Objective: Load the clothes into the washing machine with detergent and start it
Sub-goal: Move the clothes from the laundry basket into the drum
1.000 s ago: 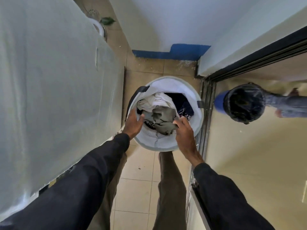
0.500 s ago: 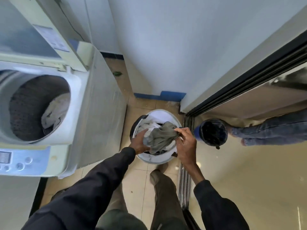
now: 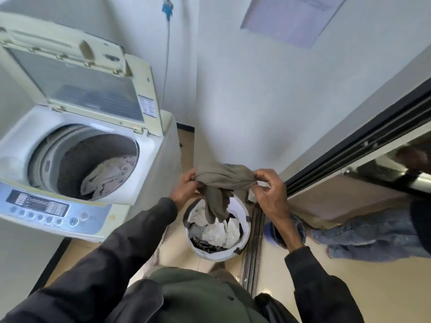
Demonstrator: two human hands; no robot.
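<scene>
Olive garment (image 3: 221, 183) now lifted clear above laundry basket (image 3: 245, 231), higher than before; left hand (image 3: 184, 188) and right hand (image 3: 268, 190) pinch its ends, fingers clamped. Washer (image 3: 149, 164) open at left.

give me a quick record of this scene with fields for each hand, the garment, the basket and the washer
left hand: grips one end of the olive garment
right hand: pinches the other end
garment position: held above the laundry basket, lower part hanging toward it
basket contents: white and dark clothes
washing machine: lid raised
drum: pale clothes inside
control panel: no hand on it
</scene>
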